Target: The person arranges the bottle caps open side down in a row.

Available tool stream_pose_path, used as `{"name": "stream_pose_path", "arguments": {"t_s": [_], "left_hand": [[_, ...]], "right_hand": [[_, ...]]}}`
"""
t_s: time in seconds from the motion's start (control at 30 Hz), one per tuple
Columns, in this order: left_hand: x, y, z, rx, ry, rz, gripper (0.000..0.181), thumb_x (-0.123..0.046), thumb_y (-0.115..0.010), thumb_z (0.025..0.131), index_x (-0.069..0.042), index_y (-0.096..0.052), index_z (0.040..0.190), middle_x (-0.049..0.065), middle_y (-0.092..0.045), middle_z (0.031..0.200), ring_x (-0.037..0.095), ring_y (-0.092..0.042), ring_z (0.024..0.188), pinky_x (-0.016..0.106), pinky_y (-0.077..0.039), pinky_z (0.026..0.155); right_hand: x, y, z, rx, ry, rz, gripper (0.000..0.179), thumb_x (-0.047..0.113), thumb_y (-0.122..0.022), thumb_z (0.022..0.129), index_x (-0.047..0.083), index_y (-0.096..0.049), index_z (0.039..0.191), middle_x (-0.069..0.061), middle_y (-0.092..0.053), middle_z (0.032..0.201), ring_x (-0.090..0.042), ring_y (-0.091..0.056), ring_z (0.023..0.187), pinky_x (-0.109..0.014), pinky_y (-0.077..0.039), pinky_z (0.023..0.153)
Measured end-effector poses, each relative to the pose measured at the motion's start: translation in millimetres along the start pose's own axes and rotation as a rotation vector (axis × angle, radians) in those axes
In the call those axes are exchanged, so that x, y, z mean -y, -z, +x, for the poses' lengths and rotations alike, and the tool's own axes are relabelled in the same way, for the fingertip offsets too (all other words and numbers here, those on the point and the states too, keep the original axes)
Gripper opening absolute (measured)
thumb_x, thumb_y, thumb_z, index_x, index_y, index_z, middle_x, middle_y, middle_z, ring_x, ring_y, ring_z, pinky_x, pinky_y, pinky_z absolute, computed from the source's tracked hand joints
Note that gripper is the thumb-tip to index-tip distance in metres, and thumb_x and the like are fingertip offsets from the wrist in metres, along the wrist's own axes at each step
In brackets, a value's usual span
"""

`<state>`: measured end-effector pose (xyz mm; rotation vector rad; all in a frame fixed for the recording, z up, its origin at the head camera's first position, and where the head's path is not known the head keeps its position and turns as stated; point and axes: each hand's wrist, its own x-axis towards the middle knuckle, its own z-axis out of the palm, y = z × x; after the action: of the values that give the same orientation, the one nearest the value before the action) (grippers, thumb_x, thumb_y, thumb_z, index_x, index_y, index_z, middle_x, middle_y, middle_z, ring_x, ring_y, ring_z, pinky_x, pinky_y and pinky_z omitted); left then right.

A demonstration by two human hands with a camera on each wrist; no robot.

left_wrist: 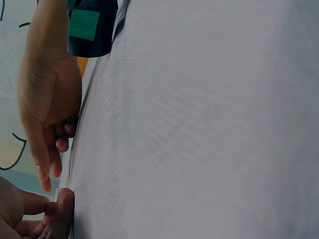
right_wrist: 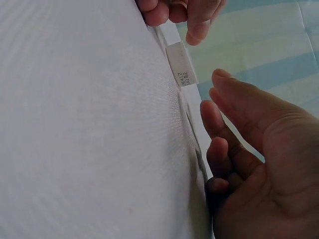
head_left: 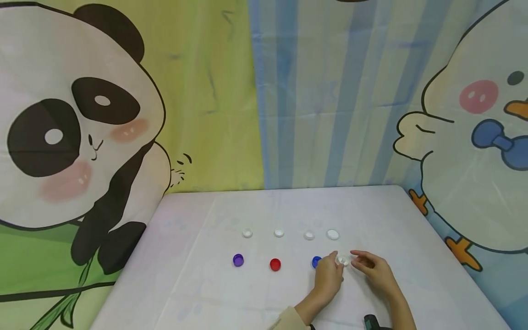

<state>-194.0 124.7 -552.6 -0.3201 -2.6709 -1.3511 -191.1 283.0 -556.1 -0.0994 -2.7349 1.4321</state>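
Observation:
A short whitish container point(head_left: 343, 260) stands on the table between the two hands; dark printing shows on the white container's side point(right_wrist: 180, 64) in the right wrist view. My left hand point(head_left: 328, 276) is at its left, thumb and fingertips spread close to its edge. Whether they touch it is hard to tell. On the other side my right hand point(head_left: 378, 274) stays slightly apart from it, fingers loosely bent and holding nothing. A blue cap-like piece point(head_left: 316, 261) is partly hidden behind the left hand. Also in that near row lie a red round piece point(head_left: 275, 264) and a purple round piece point(head_left: 238, 260).
Farther back on the white-covered table point(head_left: 206, 293) runs a row of several small white round pieces, from the leftmost white piece point(head_left: 247, 233) to a larger white piece point(head_left: 332, 234). Printed curtains point(head_left: 214, 91) hang along the table's far and side edges.

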Motion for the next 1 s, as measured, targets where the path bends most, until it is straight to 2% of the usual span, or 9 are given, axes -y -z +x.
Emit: {"name": "stream_pose_path", "arguments": {"t_s": [0.13,0.3,0.47,0.77,1.0], "left_hand": [[0.9,-1.6,0.3,-0.025,-0.029,0.081,0.03,-0.011,-0.065,0.08,-0.001,-0.063,0.108,-0.002,-0.061,0.067,-0.002,-0.052,0.053,0.014,-0.044,0.056],[0.8,-3.2,-0.1,-0.048,-0.05,0.137,0.026,-0.013,-0.066,0.08,-0.002,-0.065,0.103,0.005,-0.066,0.079,0.005,-0.058,0.067,0.018,-0.045,0.057],[0.8,-5.0,-0.1,-0.082,-0.059,0.193,0.024,-0.014,-0.067,0.078,-0.005,-0.068,0.1,0.005,-0.066,0.079,0.011,-0.062,0.072,0.022,-0.047,0.058],[0.7,-4.3,1.3,-0.085,-0.046,0.212,0.024,-0.016,-0.07,0.075,-0.006,-0.069,0.097,0.004,-0.067,0.081,0.014,-0.063,0.076,0.025,-0.048,0.064],[2.1,-7.6,1.8,-0.082,-0.035,0.181,0.023,-0.017,-0.072,0.074,-0.007,-0.07,0.094,0.003,-0.068,0.082,0.014,-0.064,0.078,0.025,-0.049,0.065]], "right_hand": [[-5.6,-2.8,1.4,0.007,0.009,-0.041,0.04,0.038,-0.066,0.078,0.015,-0.063,0.111,-0.001,-0.062,0.085,-0.011,-0.047,0.069,-0.023,-0.039,0.057],[-7.2,-5.7,2.8,0.017,0.017,-0.086,0.037,0.038,-0.066,0.079,0.018,-0.064,0.109,0.002,-0.061,0.083,-0.012,-0.045,0.066,-0.023,-0.037,0.055],[-6.3,-8.0,2.8,0.012,0.022,-0.096,0.035,0.037,-0.066,0.078,0.018,-0.065,0.108,0.001,-0.06,0.082,-0.012,-0.045,0.067,-0.024,-0.037,0.056],[-6.3,-10.8,4.7,0.003,0.025,-0.124,0.034,0.04,-0.066,0.078,0.02,-0.066,0.106,0.003,-0.059,0.08,-0.012,-0.044,0.069,-0.025,-0.035,0.059],[-5.3,-8.1,2.3,-0.018,0.108,-0.127,0.03,0.034,-0.069,0.076,0.02,-0.067,0.102,0.005,-0.057,0.078,-0.009,-0.037,0.057,-0.025,-0.031,0.051]]}}
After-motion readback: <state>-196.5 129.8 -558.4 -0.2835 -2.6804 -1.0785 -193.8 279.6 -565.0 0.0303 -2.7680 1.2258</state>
